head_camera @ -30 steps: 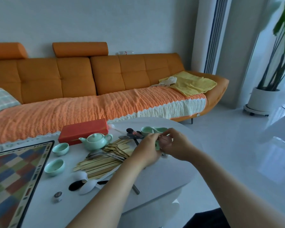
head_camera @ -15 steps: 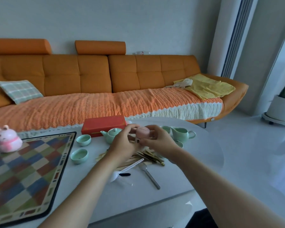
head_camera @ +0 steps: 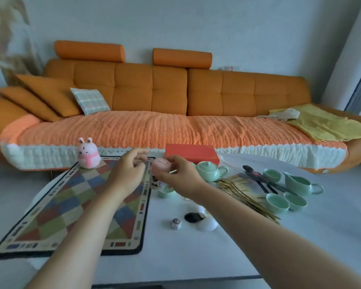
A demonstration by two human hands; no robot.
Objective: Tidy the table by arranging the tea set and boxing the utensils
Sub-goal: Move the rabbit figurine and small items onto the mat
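Over the far right edge of the mat (head_camera: pixel 71 205), right hand (head_camera: pixel 179 178) pinched a small pink piece (head_camera: pixel 162 166), left hand (head_camera: pixel 125 176) loosely curled beside it, apparently empty — arranging step, likely, teapot (head_camera: pixel 208 173) and utensils (head_camera: pixel 244 195) lying to the right — next probably called for a steady set-down.

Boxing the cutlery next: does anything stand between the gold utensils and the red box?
Yes. The pale green ceramic teapot stands just in front of the flat red rectangular box, between it and the bundle of slim gold utensils. The box looks closed.
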